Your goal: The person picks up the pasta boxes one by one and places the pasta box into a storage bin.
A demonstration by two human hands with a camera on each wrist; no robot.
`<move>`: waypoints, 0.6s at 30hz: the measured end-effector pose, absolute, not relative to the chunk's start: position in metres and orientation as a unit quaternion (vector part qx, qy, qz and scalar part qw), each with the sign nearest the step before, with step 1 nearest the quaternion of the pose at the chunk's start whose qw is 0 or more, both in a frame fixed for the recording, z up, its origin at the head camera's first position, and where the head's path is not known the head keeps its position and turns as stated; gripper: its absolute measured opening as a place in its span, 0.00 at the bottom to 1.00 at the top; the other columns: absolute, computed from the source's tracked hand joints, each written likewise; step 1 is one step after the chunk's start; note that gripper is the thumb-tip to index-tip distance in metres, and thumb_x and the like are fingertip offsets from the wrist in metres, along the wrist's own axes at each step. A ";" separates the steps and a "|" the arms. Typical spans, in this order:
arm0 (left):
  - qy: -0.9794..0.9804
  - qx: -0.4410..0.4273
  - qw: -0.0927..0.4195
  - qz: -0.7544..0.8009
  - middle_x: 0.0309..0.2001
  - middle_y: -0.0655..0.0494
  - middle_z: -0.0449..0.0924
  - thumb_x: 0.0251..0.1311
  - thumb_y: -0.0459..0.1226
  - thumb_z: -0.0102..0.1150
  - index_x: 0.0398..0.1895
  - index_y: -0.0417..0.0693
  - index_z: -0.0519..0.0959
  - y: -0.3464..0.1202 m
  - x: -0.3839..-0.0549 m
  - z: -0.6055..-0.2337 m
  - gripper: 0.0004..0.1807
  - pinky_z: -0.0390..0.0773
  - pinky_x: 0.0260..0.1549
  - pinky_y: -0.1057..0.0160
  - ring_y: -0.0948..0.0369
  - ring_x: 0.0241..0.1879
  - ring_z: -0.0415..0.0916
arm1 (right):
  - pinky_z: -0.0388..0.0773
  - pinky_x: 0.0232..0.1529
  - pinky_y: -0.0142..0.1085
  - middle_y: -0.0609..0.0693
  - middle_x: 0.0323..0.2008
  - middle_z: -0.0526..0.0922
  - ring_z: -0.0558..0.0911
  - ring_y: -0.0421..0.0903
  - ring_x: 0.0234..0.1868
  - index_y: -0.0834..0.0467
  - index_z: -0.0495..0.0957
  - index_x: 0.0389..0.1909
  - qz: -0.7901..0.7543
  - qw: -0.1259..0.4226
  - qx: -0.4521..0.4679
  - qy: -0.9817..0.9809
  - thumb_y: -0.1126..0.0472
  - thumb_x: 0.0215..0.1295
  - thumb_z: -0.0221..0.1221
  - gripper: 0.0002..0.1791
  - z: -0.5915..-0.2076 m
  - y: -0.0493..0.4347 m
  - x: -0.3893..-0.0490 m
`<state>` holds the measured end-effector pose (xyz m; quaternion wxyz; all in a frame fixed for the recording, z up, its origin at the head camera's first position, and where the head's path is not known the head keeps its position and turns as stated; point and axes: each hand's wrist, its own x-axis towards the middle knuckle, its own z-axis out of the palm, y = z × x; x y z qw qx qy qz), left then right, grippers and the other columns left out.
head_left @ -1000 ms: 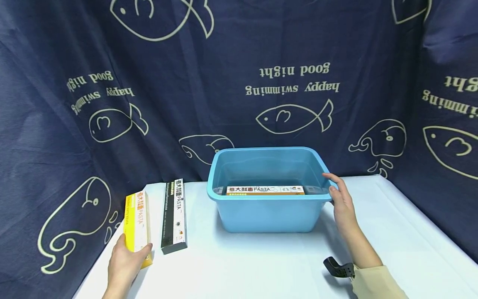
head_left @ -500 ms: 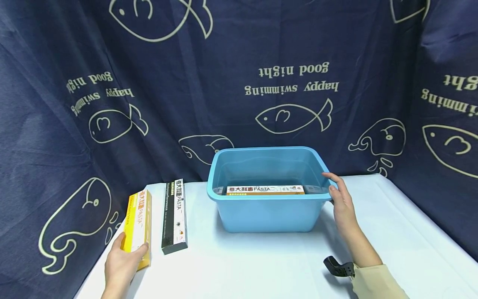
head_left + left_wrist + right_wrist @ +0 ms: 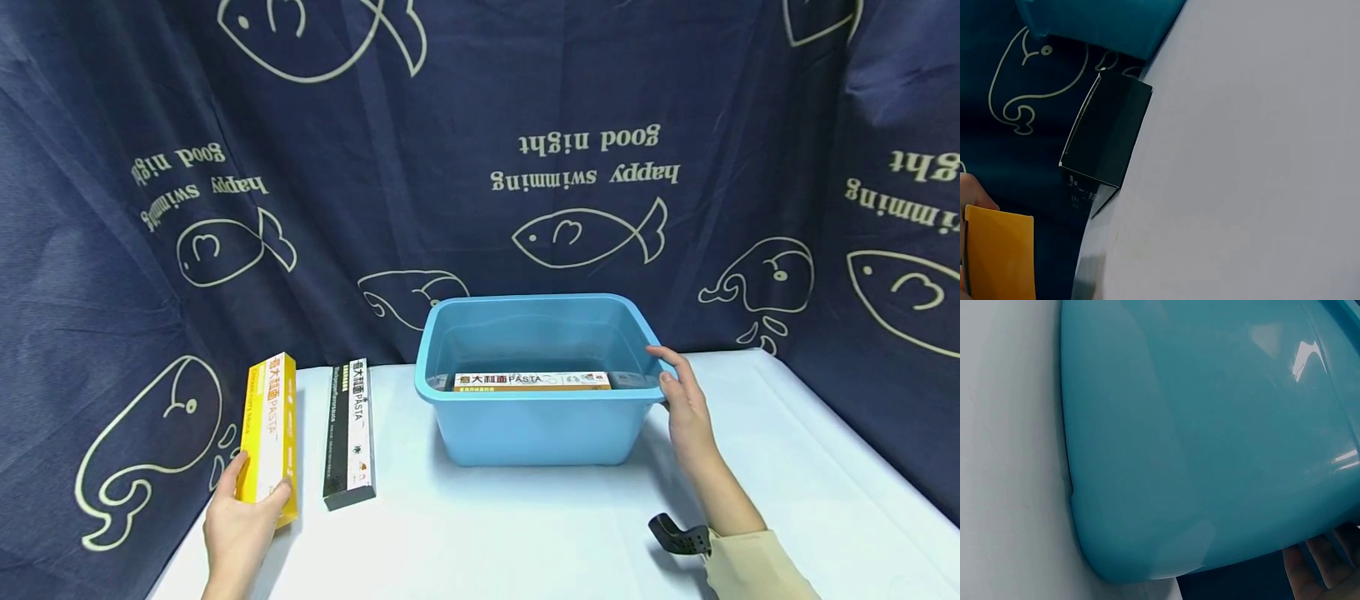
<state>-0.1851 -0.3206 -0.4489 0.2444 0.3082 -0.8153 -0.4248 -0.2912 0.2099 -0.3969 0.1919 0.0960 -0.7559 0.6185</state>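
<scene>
My left hand [image 3: 242,523] grips the near end of a yellow and white pasta box [image 3: 272,437], thumb on its right side and fingers on its left. The box's far end is tipped up. In the left wrist view the yellow end of this pasta box [image 3: 1000,256] shows at the lower left. Beside it lies a black and white pasta box [image 3: 350,433]. My right hand [image 3: 686,408] holds the right rim of a blue plastic tub [image 3: 536,433], thumb outside. Another pasta box [image 3: 532,382], white and orange, sits inside the tub, its lower part hidden by the front wall.
A white cloth covers the table [image 3: 510,533]. Behind and along the sides hangs a dark blue curtain [image 3: 450,208] with fish and whale prints. The black box lies between the left hand and the tub.
My left hand has taken the yellow pasta box a little left, and its far end has risen. The right hand and the tub have stayed in place.
</scene>
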 end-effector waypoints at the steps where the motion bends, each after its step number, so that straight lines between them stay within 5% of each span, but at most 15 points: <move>1: -0.813 0.309 0.246 -0.429 0.68 0.32 0.67 0.53 0.37 0.67 0.77 0.52 0.59 -0.320 -0.185 -0.448 0.46 0.65 0.46 0.61 0.42 0.59 0.69 | 0.49 0.69 0.72 0.55 0.78 0.53 0.52 0.63 0.78 0.53 0.62 0.72 0.619 0.192 0.096 -0.755 0.50 0.79 0.37 0.26 -0.397 0.210 -0.291; 18: -0.839 0.244 0.249 -0.418 0.70 0.37 0.67 0.53 0.37 0.68 0.76 0.51 0.61 -0.305 -0.191 -0.419 0.45 0.64 0.42 0.64 0.45 0.60 0.68 | 0.49 0.69 0.71 0.54 0.78 0.54 0.52 0.62 0.78 0.53 0.62 0.72 0.624 0.196 0.100 -0.750 0.51 0.79 0.37 0.26 -0.398 0.210 -0.292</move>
